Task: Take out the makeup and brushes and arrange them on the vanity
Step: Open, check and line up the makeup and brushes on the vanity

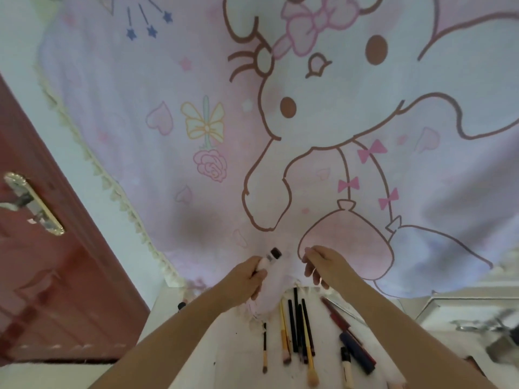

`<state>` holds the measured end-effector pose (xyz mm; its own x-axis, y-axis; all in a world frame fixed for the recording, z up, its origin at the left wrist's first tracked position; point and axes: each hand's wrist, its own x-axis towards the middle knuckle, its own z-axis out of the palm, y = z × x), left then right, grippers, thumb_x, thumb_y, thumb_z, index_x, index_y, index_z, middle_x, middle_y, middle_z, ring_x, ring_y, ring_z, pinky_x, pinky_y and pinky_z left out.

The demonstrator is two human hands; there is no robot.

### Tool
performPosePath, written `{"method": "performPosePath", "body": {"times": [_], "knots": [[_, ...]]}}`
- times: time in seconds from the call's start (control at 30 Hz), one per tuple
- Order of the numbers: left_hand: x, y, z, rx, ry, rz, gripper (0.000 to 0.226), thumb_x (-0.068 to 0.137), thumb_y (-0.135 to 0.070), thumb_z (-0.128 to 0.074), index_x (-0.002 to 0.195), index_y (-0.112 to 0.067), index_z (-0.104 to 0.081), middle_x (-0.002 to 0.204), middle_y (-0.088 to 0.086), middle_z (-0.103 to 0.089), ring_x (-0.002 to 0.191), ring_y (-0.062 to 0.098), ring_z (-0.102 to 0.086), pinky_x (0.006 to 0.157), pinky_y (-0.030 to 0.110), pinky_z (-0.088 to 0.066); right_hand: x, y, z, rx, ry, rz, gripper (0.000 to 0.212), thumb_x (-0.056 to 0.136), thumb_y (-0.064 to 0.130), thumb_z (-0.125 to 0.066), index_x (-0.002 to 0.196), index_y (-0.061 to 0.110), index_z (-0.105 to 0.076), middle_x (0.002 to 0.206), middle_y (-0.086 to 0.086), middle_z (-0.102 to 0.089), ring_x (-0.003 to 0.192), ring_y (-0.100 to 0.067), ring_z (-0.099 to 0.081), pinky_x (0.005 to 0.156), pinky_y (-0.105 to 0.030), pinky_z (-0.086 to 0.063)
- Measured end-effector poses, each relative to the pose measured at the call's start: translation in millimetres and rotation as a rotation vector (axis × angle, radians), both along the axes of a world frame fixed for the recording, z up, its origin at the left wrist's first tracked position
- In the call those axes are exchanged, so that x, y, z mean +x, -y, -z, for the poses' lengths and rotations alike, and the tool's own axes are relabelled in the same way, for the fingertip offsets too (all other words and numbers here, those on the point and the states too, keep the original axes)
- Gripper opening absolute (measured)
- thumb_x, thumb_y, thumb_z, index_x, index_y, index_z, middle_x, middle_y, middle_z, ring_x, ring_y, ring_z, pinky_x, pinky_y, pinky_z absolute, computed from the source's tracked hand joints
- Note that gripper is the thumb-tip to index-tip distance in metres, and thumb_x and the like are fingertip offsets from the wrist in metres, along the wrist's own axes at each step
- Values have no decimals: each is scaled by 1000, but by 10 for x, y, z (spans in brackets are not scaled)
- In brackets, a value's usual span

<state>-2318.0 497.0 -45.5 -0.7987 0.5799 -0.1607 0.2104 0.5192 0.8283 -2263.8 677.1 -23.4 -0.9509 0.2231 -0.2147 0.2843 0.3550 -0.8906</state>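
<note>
Left hand: our left hand [251, 279] is curled round a small white bottle [268, 260] with a dark cap, lifted in front of the cartoon curtain [168, 136] above the vanity's far edge.

Bottle axis: its long axis tilts up and to the right, cap end away from us; the palm wraps the lower body.

Right hand: our right hand [323, 263] hangs just beside the bottle, fingers loosely curled and holding nothing that we can make out; a pale thread or strap near the fingers is too faint to name.

Vanity surface: the white vanity top [233, 355] carries a row of brushes and pencils [297, 332] lying roughly parallel, their long axes running from the far edge toward us; dark-capped tubes [356, 349] lie nearer the right edge.

Governing relation: the bottle sits up and left of the laid-out row, already in the left hand, so we judge that hand the nearer one to set it down, probably on the bare strip left of the brushes.

Surroundings: a red door [42, 276] with a metal handle stands at left.
</note>
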Motion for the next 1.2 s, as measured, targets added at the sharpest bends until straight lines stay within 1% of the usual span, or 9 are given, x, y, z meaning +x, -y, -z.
{"method": "performPosePath", "body": {"times": [0.1,0.2,0.3,0.43,0.53,0.67,0.9,1.1,1.2], "knots": [[30,-69,-239,-166,-220,84,22,96,-17,-40,118,-14,-40,68,-8,-48,53,1,-46,46,4,-40,-56,47,-121,62,41,-63,40,96,39,-31,68,17,-51,56,4,-53,40,-6,-40,34,-11,-28],[49,-145,-458,-186,-306,77,14,95,-21,-43,108,-16,-41,69,-10,-51,55,1,-51,49,4,-42,-105,71,-200,138,44,-67,46,95,42,-30,61,16,-47,39,9,-47,25,-1,-31,31,-9,-25],[55,-177,-608,-130,-367,39,7,95,-22,-43,100,-19,-41,73,-9,-53,58,2,-53,58,12,-47,-153,57,-295,-24,93,-22,49,95,42,-30,59,13,-46,26,9,-38,22,-5,-26,28,-14,-20],[42,-227,-675,-51,-491,36,7,96,-21,-40,99,-16,-41,74,-11,-49,58,3,-50,57,8,-44,-194,56,-413,-66,127,-30,58,96,45,-26,54,11,-48,29,7,-40,24,-8,-27,30,-12,-18],[3,-290,-706,-15,-581,-8,8,97,-21,-36,99,-15,-41,83,2,-54,64,13,-52,60,21,-43,-239,46,-529,-87,106,-20,56,96,43,-27,54,12,-46,30,6,-39,25,-8,-26,30,-13,-18],[-115,-329,-738,-194,-812,-150,27,98,-28,-28,107,-8,-44,81,-1,-48,65,16,-47,56,24,-36,-303,49,-659,-201,-13,32,48,97,36,-31,55,14,-39,34,7,-32,26,-6,-23,30,-16,-17],[-163,-330,-805,-94,-831,-145,28,98,-25,-30,103,-4,-47,80,1,-48,67,23,-51,64,33,-45,-313,117,-829,-274,49,106,48,93,41,-32,53,14,-38,32,5,-35,30,-11,-29,38,-20,-22],[-149,-310,-874,-11,-1231,-258,39,83,-21,-34,56,-4,-56,46,5,-50,37,19,-47,35,16,-34,-373,264,-950,-293,-8,209,40,92,33,-37,57,14,-37,41,3,-30,30,-9,-25,33,-17,-20],[-142,-330,-894,9,-1250,-299,38,80,-16,-36,47,-8,-52,37,2,-47,29,16,-43,29,13,-28,-385,321,-917,-350,-66,270,37,91,24,-35,56,13,-35,41,3,-30,30,-8,-23,31,-16,-18]]}}
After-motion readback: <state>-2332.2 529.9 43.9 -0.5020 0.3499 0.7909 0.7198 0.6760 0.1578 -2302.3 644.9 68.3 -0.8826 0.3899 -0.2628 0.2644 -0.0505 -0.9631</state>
